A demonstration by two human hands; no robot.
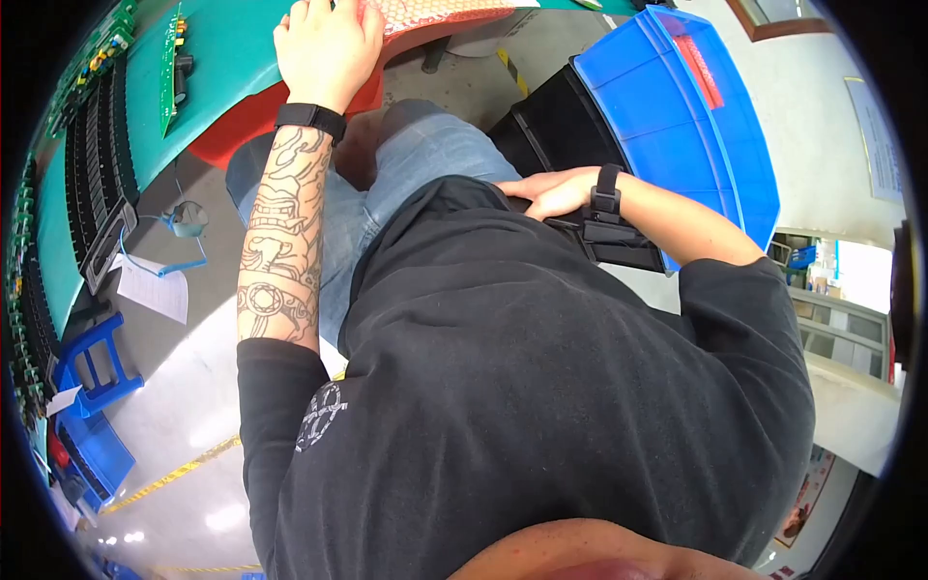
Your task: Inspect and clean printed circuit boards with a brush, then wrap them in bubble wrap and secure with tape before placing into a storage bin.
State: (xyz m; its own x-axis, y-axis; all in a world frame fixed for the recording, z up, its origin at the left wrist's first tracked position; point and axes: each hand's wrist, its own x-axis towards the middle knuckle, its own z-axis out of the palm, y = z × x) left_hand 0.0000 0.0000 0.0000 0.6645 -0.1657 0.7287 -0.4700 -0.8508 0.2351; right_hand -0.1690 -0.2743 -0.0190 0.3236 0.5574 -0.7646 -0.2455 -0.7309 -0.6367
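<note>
At the top edge of the head view, my left hand [329, 53] is at the near edge of the green-topped table [227, 53]. Its fingers look curled and are partly cut off by the picture's edge; the thumb side meets pink bubble wrap [435, 12]. What those fingers hold, if anything, I cannot see. My right hand [556, 190] is down at my right hip, by the hem of my black shirt [541, 367]. Its fingers close around a dark thing [520, 204], mostly hidden, which I cannot make out. Both wrists wear black bands.
On the table's left stand a green circuit board [174, 72] and a black slotted rack [97, 155] with more boards. Blue bins [667, 106] over black ones [561, 121] rise close to my right. A red stool [227, 140] shows beneath me; a blue stool [101, 362] stands lower left.
</note>
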